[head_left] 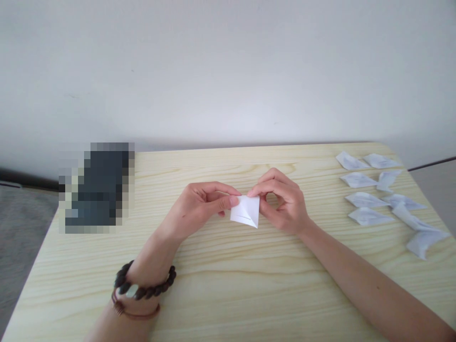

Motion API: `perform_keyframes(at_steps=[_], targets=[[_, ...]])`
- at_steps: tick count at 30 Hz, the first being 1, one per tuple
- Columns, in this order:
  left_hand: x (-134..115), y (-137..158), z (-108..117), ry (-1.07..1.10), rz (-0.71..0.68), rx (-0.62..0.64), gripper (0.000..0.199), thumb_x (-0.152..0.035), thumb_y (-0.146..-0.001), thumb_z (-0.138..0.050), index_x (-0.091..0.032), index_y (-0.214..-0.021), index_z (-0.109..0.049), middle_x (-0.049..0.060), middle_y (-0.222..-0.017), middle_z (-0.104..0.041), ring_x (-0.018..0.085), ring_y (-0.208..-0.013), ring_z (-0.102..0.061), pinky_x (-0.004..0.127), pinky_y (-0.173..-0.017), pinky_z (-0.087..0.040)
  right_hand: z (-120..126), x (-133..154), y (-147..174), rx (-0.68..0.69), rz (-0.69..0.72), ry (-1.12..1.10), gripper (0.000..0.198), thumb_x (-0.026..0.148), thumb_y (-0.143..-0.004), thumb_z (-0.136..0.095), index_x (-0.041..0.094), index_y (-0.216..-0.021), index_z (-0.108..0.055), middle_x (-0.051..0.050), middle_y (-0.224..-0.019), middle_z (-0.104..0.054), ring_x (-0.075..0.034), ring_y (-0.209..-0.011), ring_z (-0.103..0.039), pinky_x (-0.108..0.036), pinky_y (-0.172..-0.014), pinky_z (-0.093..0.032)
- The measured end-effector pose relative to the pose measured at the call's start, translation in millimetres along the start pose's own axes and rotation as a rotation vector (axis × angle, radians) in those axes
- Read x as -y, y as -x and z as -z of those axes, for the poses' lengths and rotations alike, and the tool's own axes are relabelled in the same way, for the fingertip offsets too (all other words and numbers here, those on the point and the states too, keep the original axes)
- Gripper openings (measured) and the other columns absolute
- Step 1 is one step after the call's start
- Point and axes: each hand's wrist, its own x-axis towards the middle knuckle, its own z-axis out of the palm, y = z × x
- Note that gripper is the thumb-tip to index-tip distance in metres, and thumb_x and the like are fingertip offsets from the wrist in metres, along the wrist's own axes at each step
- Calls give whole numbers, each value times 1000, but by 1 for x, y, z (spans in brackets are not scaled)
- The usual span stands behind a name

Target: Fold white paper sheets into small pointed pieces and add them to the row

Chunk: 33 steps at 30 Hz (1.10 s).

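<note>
A small, roughly square piece of folded white paper [246, 212] is held up over the middle of the table, with crease lines across its face. My left hand [204, 204] pinches its upper left corner, the thumb lying on the front. At the upper right edge, my right hand [283, 199] closes its fingertips on the same paper, thumb partly behind it. A dark beaded bracelet [149, 289] and a thin brown cord circle my left wrist.
Several folded white paper pieces [363, 200] with pointed ends lie in rough rows on the right of the pale wood-grain table [213, 294]. A dark, pixelated object [103, 185] sits at the left back edge. A white wall [228, 71] rises behind the table.
</note>
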Motion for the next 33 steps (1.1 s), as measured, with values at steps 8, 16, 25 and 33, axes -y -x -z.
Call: perform_keyframes(at_steps=[8,16,25,33], targets=[[-1,1,-1,16,-5,-34,12,-28,-74,-77,-18,-80,-76,0,-69,-72,8,-59,-57,17,-56,-47,-1,0,-1,-24,-69,-109,16,8,-80,-62,22,-85,-68,0,-74,-55,-10,-67,-53,-23,-56,-44],[-1,0,-3,-32,-23,-97,13,-29,-74,-76,-17,-80,-76,-1,-64,-70,8,-55,-56,17,-54,-46,2,-1,0,144,-301,-286,21,34,-88,-56,21,-103,-60,-4,-93,-59,-14,-79,-59,-24,-59,-51],[0,0,-7,-94,-30,-108,18,-32,-73,-75,-16,-80,-76,2,-71,-73,12,-60,-60,21,-57,-49,-2,4,-1,164,-402,-186,13,28,-83,-63,19,-84,-54,3,-66,-58,-8,-56,-56,-18,-51,-47],[1,1,-8,-96,-47,-86,20,-34,-74,-75,-16,-84,-75,3,-76,-74,13,-65,-64,21,-61,-51,-3,0,2,156,-380,-197,15,25,-81,-67,19,-86,-53,3,-71,-57,-9,-60,-57,-19,-55,-50]])
